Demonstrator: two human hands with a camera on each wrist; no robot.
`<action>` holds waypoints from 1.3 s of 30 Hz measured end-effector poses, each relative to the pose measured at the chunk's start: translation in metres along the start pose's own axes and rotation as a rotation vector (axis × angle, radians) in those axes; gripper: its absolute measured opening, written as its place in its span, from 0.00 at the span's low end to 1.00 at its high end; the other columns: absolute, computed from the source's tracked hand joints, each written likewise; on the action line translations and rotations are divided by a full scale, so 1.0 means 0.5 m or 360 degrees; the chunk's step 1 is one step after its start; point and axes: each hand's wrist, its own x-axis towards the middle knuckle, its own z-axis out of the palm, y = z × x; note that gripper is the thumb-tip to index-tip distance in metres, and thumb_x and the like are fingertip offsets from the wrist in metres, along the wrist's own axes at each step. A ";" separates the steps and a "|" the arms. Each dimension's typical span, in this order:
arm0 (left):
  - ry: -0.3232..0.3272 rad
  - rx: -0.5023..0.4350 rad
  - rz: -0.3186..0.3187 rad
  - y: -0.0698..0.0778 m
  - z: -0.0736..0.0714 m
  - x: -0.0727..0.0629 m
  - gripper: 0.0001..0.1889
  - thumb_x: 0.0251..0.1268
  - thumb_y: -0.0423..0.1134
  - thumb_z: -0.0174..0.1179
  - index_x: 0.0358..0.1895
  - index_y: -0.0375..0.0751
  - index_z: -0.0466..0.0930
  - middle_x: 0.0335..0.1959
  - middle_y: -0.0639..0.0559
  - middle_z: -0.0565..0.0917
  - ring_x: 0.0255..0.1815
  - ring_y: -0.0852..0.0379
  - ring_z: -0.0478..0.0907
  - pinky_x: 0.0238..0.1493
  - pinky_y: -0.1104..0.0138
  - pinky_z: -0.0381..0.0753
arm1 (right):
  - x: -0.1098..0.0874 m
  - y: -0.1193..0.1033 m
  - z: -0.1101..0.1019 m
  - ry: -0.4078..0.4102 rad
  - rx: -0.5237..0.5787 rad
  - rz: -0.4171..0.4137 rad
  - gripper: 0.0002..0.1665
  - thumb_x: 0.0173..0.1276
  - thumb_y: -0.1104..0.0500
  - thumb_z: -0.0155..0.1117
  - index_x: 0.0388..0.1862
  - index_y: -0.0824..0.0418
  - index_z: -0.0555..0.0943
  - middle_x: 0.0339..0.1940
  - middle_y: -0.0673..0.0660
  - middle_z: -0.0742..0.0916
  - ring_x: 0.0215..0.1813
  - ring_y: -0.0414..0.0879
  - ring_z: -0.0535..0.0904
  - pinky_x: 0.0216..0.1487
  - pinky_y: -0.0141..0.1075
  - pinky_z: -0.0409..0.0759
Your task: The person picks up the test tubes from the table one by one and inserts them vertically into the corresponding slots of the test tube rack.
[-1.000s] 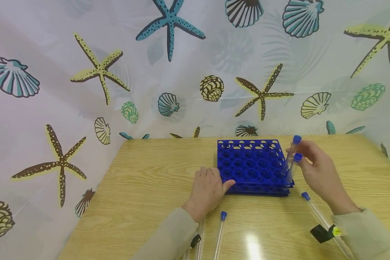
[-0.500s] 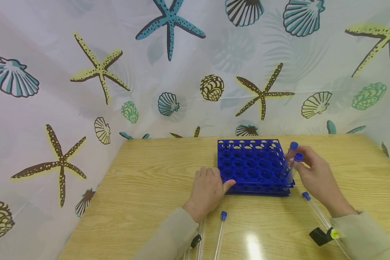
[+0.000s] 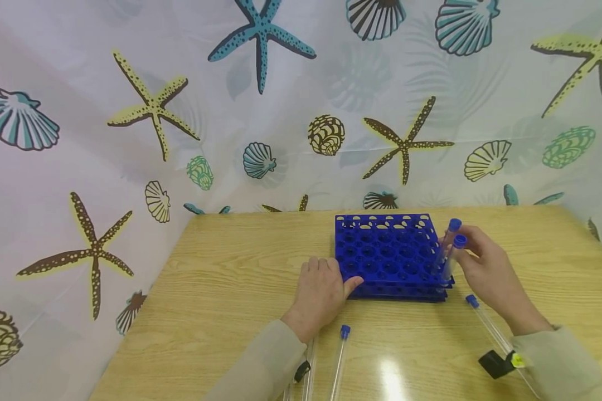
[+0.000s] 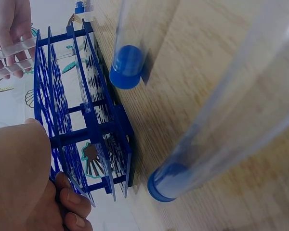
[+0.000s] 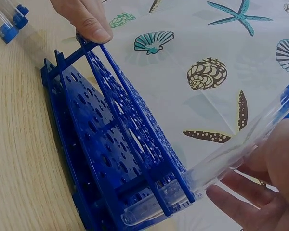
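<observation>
A blue test tube rack (image 3: 388,259) stands on the table. My left hand (image 3: 321,295) grips its near left corner, thumb along the front and fingertips curled round the end in the left wrist view. At the near right corner, my right hand (image 3: 486,267) pinches a clear test tube with a blue cap (image 3: 454,224). Its lower part overlaps the rack. Just in front of it a second capped test tube (image 3: 450,264) leans in the rack's corner. The right wrist view shows a clear tube (image 5: 231,154) slanting through the rack's upper layers; my fingers partly hide behind it.
Several loose capped tubes lie on the wooden table (image 3: 231,289): one tube (image 3: 339,362) near the left forearm, others partly under it, and another tube (image 3: 491,328) beside the right sleeve. A patterned curtain (image 3: 291,184) hangs behind the table.
My right hand has lowered the farther tube slightly down and left toward the rack, then kept nearly still. The left hand and rack have not moved.
</observation>
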 end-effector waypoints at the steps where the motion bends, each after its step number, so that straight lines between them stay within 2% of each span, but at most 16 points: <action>1: 0.0001 -0.0002 -0.0002 0.000 0.000 0.000 0.33 0.75 0.68 0.29 0.23 0.44 0.63 0.18 0.55 0.62 0.24 0.55 0.58 0.29 0.68 0.52 | 0.000 0.000 -0.001 -0.0008 -0.0001 0.0006 0.13 0.77 0.65 0.52 0.58 0.62 0.73 0.53 0.61 0.83 0.54 0.16 0.70 0.51 0.12 0.70; 7: 0.0000 0.0013 -0.0004 0.001 0.002 -0.001 0.33 0.75 0.68 0.29 0.23 0.44 0.63 0.18 0.55 0.63 0.24 0.56 0.57 0.29 0.68 0.50 | -0.006 0.004 -0.010 -0.0042 -0.0061 0.0036 0.15 0.78 0.62 0.53 0.60 0.62 0.74 0.56 0.63 0.83 0.53 0.13 0.68 0.49 0.11 0.70; 13: -0.0053 -0.0008 -0.0007 0.000 0.004 0.001 0.34 0.75 0.68 0.27 0.24 0.44 0.64 0.19 0.55 0.63 0.25 0.55 0.59 0.30 0.67 0.53 | -0.015 0.008 -0.018 -0.0029 -0.0143 0.0053 0.17 0.79 0.57 0.52 0.61 0.63 0.74 0.53 0.65 0.83 0.49 0.14 0.67 0.46 0.09 0.68; 19: -0.0094 -0.0034 -0.0014 0.000 0.004 0.002 0.34 0.74 0.69 0.27 0.25 0.44 0.65 0.20 0.54 0.64 0.26 0.55 0.61 0.30 0.66 0.56 | -0.028 0.011 -0.027 -0.0026 -0.0143 0.0024 0.15 0.78 0.65 0.49 0.59 0.69 0.72 0.50 0.66 0.83 0.44 0.18 0.72 0.41 0.13 0.74; 26: -0.0078 -0.0021 -0.0006 0.000 0.004 0.002 0.34 0.75 0.68 0.26 0.25 0.44 0.65 0.20 0.54 0.64 0.26 0.55 0.61 0.30 0.66 0.56 | -0.047 0.020 -0.042 -0.0022 -0.0141 0.0048 0.16 0.76 0.69 0.48 0.59 0.70 0.73 0.51 0.67 0.83 0.43 0.19 0.73 0.40 0.16 0.77; 39: -0.0049 0.0015 0.0000 0.001 0.002 0.001 0.34 0.75 0.68 0.27 0.24 0.44 0.64 0.19 0.55 0.64 0.25 0.55 0.60 0.29 0.67 0.55 | -0.084 0.035 -0.069 -0.0096 -0.0282 0.0146 0.15 0.78 0.60 0.51 0.57 0.67 0.75 0.50 0.68 0.84 0.40 0.16 0.72 0.35 0.19 0.78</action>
